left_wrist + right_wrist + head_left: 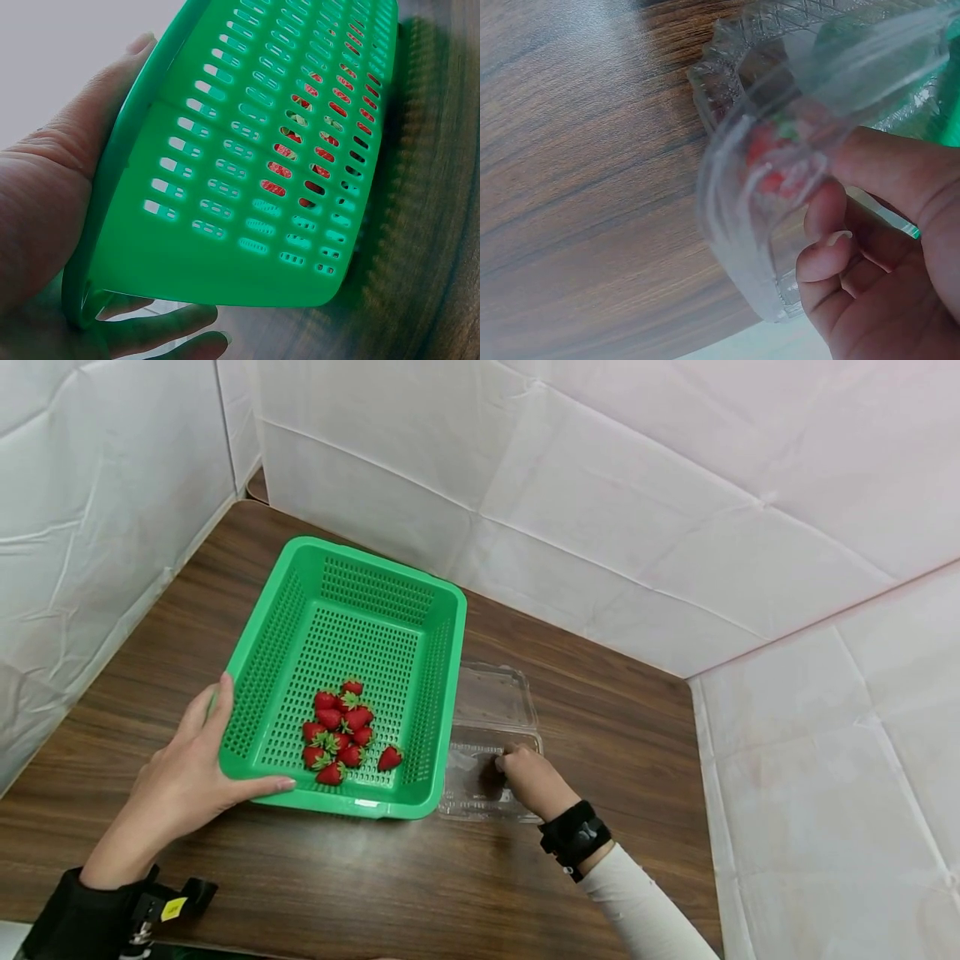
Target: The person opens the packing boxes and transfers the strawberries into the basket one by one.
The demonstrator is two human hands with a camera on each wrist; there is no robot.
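A green perforated plastic basket [453, 693] holds several red strawberries [357, 719] with leafy tops, grouped toward its near end. My left hand [187, 768] grips its near left corner, thumb along the near rim and fingers along the left side. To the basket's right lies an opened clear plastic clamshell box [495, 697]. Over its near half my right hand [534, 779] reaches in with curled fingers. Through the clear wall, the right wrist view shows a strawberry [772, 161] pinched at the right hand's fingertips.
Everything stands on a brown wood-grain table [622, 735]. White sheeting [585, 518] walls it in at the back, left and right. The basket's right side overlaps the clamshell's left edge in the head view.
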